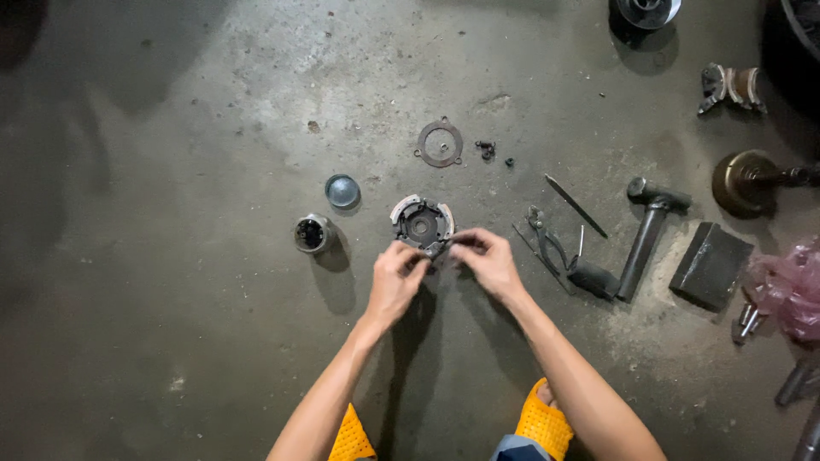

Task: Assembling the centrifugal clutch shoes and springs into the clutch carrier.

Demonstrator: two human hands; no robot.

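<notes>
Looking down at a stained concrete floor (171, 171) with parts laid out all over it. Furthest left there's a short metal cylinder part (313, 233) standing on end, and just up and right of it a small shiny dome-shaped cap (342, 190).

In the middle is the round clutch-shoe assembly (421, 224), lying flat on the floor, well apart from the loose bits around it. Both hands are on its near edge. The left hand (395, 282) has its fingers curled in, fingertips pinched at the lower rim of the assembly. The right hand (489, 260) is doing the same from the other side, fingers bent and closed around something small at the rim. Can't tell what that bit is, it's too tiny and hidden by the fingers.

Above the assembly sits a flat ring-shaped plate (440, 142) with little ears, and next to it a few small dark bolts (487, 150).

Going right: a pair of pliers (543, 243), a thin metal rod (576, 205), a hammer (645, 239), and a dark rectangular block (711, 265). Far right, a pink plastic bag (786, 290).

My read: it's midway. Plate, cap and bolts are already off and set aside, while the shoes look still mounted on the assembly.
</notes>
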